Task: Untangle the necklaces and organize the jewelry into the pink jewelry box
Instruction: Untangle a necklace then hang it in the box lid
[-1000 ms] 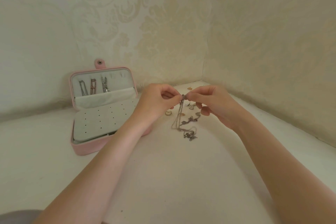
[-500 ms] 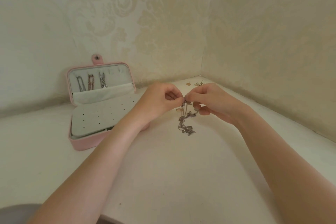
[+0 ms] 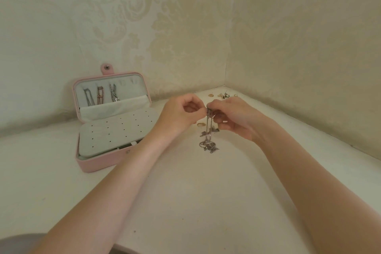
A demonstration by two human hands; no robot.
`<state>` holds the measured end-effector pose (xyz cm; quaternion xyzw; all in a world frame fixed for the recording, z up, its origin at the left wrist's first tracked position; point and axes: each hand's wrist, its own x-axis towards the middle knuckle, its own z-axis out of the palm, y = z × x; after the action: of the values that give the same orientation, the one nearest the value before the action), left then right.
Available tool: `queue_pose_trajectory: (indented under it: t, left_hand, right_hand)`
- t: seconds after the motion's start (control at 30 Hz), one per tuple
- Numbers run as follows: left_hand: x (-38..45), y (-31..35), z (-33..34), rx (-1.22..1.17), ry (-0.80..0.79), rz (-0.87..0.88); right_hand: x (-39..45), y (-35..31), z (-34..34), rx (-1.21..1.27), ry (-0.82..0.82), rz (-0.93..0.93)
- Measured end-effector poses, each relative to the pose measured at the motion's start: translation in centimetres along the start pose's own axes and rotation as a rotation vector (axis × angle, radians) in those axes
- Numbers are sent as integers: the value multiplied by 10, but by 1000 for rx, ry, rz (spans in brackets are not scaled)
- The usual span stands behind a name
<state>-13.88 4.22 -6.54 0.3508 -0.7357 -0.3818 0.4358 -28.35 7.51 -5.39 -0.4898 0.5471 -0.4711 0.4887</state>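
Writing: we find no brand, label or lettering that we can read anywhere in view.
Necklaces: we see a tangled bunch of thin silver chain necklaces (image 3: 208,130) hanging with its long axis near vertical, top end between our fingertips, bottom end a knotted clump resting on the white tabletop (image 3: 185,202).
Left hand: our left hand (image 3: 181,115) is curled, thumb and forefinger pinching the top of the chains.
Right hand: our right hand (image 3: 235,117) pinches the same top end, fingertips touching those of the left.
Jewelry box: the open pink rectangular jewelry box (image 3: 99,163) sits left of our hands, its lid upright against the wall, three chains hanging in the lid, a white perforated panel lying flat in the base.
Loose pieces: small gold and silver earrings and rings (image 3: 223,95) lie near the corner, beyond our right hand; a gold ring (image 3: 201,124) lies just beside the chains.
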Motion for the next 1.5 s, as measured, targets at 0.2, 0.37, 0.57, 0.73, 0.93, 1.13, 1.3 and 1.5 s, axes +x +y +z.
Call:
queue_pose_trajectory:
  t: [0.2, 0.37, 0.57, 0.73, 0.93, 1.13, 1.3, 1.5]
  left_hand:
    - [-2, 0, -2, -69, 67, 21]
    - [-2, 5, 0, -69, 68, 56]
    - [1, 2, -4, -204, 44, -24]
    - [3, -3, -6, -188, -23, -23]
    - [4, -4, -13, -142, -277, -83]
    - [2, -1, -13, -156, -298, -66]
    - [1, -6, -2, -39, -123, 50]
    - [2, -13, 1, 125, -98, 55]
  right_hand:
    - [0, 0, 2, -128, 87, -147]
    - [-1, 1, -3, -42, -23, -97]
    - [2, 0, -12, 54, -56, -114]
    - [1, 2, -10, -10, -143, -118]
    - [-2, 2, -18, -77, -313, -16]
    - [-3, 1, -17, -62, -358, 25]
    - [1, 6, -1, -9, -192, 11]
    - [4, 12, 8, -180, 36, -122]
